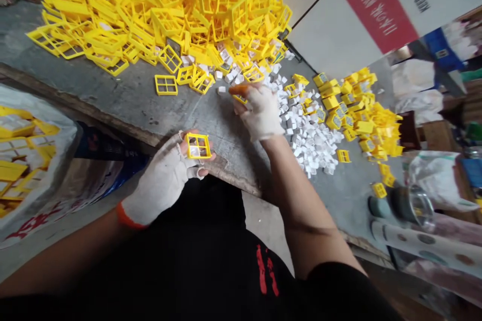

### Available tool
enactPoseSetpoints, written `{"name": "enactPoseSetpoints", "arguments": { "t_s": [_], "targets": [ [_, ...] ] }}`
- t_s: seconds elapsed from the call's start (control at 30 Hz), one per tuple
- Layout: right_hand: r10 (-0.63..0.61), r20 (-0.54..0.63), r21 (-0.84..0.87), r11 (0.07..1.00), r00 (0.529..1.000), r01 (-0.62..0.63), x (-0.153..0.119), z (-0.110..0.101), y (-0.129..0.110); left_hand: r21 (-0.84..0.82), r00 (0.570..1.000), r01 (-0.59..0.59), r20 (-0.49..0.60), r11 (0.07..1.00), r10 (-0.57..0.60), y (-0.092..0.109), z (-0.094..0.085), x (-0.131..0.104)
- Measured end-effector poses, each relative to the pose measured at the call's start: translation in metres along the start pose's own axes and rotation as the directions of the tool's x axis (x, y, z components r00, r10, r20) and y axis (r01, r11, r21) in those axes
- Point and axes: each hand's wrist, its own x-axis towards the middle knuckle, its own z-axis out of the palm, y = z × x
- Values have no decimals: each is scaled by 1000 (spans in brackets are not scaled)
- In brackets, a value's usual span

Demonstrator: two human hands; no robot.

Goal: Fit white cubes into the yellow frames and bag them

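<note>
My left hand, in a white fingerless glove, holds a yellow window-like frame with clear or white material inside, near the table edge. My right hand, also gloved, is over the table beside the small white pieces. Its fingers are closed round a yellow piece, partly hidden by them. Left of that hand lie a single white piece and a loose yellow frame. Beyond them rises a large pile of yellow frames.
On the right of the grey table is a heap of yellow pieces. A white box with red print stands behind. A bag of yellow parts is at the left. Metal bowls sit at the right.
</note>
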Motion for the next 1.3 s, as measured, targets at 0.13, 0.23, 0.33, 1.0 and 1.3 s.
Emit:
{"name": "enactPoseSetpoints", "arguments": {
  "t_s": [0.13, 0.23, 0.33, 1.0, 1.3],
  "targets": [
    [-55, 174, -186, 979, 983, 88, 63, 16, 4, 27, 999, -18, -47, 999, 19, 4, -1, -1],
    [-90, 259, -155, 979, 962, 133, 61, 17, -4, 25, 999, -17, -51, 1000, 18, 5, -6, -3],
    [-21, 332, -113, 992, 943, 61, 33, 12, -15, 44, 999, 11, -33, 999, -10, 3, -13, -4],
    [92, 107, -111, 991, 990, -80, -28, 19, 2, 101, 999, 38, -6, 994, -38, -13, 0, -19],
    [-184, 107, 122, 978, 977, 171, -96, -18, -18, 97, 995, 95, 29, 991, -98, -13, 2, -13]
  ]
}}
